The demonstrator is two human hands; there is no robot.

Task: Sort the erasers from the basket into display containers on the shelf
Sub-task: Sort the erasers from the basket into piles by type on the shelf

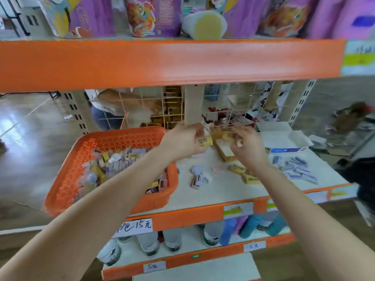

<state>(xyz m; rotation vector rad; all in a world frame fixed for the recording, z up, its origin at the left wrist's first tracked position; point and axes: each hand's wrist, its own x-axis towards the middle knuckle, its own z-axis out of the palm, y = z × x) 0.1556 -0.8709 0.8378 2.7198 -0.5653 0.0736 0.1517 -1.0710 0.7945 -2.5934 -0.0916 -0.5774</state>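
1. Head view: the shelf (223, 191), white on top with an orange edge, carries everything at about waist height.
2. The orange basket (121, 133) sits on its left end, heaped with mixed erasers (113, 163).
3. An open white box (284, 136) stands at the back right, with blue-and-white erasers (294, 169) scattered in front of it.
4. The left hand (180, 141) is raised above the shelf beside the basket, pinching a yellow eraser (205, 141) with a barcode label.
5. The right hand (249, 149) hovers close by, fingers curled; I cannot tell whether it grips anything.
6. Pink erasers (198, 180) lie loose near the basket.
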